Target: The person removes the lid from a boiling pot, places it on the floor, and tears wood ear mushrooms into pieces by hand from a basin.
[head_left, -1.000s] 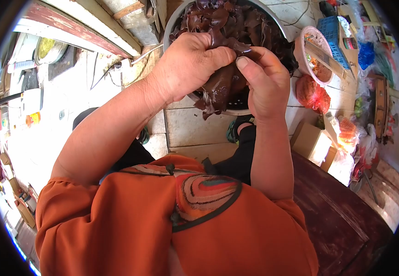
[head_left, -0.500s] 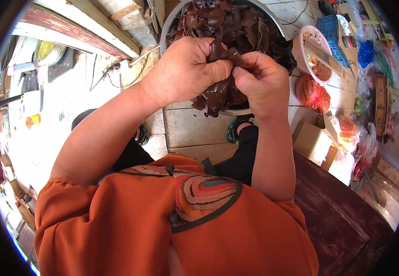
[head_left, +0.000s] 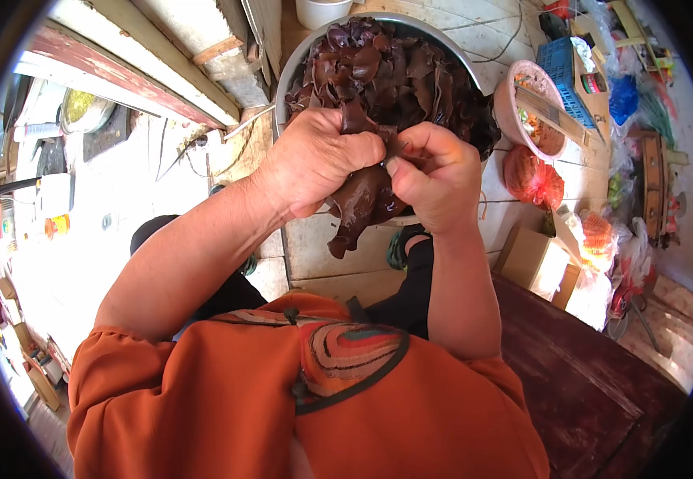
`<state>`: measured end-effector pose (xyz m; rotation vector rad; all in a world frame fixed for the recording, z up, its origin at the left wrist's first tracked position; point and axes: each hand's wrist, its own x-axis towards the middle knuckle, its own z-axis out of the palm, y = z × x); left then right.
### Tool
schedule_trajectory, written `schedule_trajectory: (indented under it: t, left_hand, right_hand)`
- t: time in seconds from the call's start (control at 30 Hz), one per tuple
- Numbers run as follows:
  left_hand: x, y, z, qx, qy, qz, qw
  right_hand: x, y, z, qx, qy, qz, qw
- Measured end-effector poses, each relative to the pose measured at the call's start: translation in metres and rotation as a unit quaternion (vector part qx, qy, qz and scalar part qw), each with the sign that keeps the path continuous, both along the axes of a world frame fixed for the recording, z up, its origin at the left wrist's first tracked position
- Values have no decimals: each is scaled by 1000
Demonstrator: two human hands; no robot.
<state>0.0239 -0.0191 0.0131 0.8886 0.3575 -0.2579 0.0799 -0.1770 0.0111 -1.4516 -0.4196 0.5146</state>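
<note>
Between my two hands is a glossy brown piece of wood ear mushroom (head_left: 356,209), its lower lobe hanging toward the floor. My left hand (head_left: 314,160) is closed on it, thumb pressed over the top. Thumb and fingertips of my right hand (head_left: 442,172) pinch its right edge, close to the left thumb. Behind and beneath the hands, a large round grey basin (head_left: 474,73) is heaped with more dark, wet wood ear mushrooms (head_left: 362,64). The fingers partly hide the held piece.
A pink bucket (head_left: 506,100) with a wooden board across it stands right of the basin, beside a red bag (head_left: 532,177). Cardboard boxes (head_left: 532,257) and a dark red wooden surface (head_left: 586,367) lie nearer on the right. A white tub (head_left: 322,12) is behind the basin.
In the view, both hands and the mushroom piece sit lower and slightly left, with more of the basin showing. The piece's lower lobe hangs further out below the hands. Both hands keep their grip.
</note>
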Motion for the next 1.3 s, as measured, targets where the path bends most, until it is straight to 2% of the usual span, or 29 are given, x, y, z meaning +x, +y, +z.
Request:
schedule_trajectory:
  t: [0.1,0.13,0.27,0.33,0.37,0.47,0.6,0.67,0.8,0.9,1.0,1.07,1.17,1.3]
  left_hand:
    - [-1,2,0,-24,24,-8,999]
    - [0,1,-4,4,26,0,1000]
    - [3,5,-7,-74,32,-19,997]
    - [2,1,-1,-35,-5,33,999]
    - [4,1,2,-36,-7,33,999]
    - [6,6,0,55,-63,14,996]
    - [7,4,-6,75,-64,22,995]
    - [7,-1,0,30,-41,59,997]
    - [7,-3,-3,-33,-18,75,996]
    - [6,-1,-6,-91,10,71,993]
    - [7,2,-1,-76,2,42,996]
    - [8,7,13,-45,-28,-44,998]
    - [8,11,3,102,-31,-119,987]
    - [9,12,-1,77,6,-96,992]
  right_hand:
    - [-2,1,0,12,-32,15,999]
    - [-1,2,-3,-7,-71,13,997]
    - [-3,9,-4,32,-24,-8,999]
    - [-2,8,-7,90,23,-31,995]
    - [0,8,-8,89,21,-31,995]
    - [4,8,-8,96,83,-85,988]
    - [6,4,-7,66,140,-87,984]
    - [5,7,-9,128,163,-100,973]
    - [3,7,-6,124,152,-115,974]
    - [2,8,-5,170,154,-154,961]
    - [1,5,-6,172,154,-157,960]
    - [3,1,-4,111,130,-142,975]
    - [5,0,-8,49,104,-119,986]
    - [4,0,-1,48,166,-92,981]
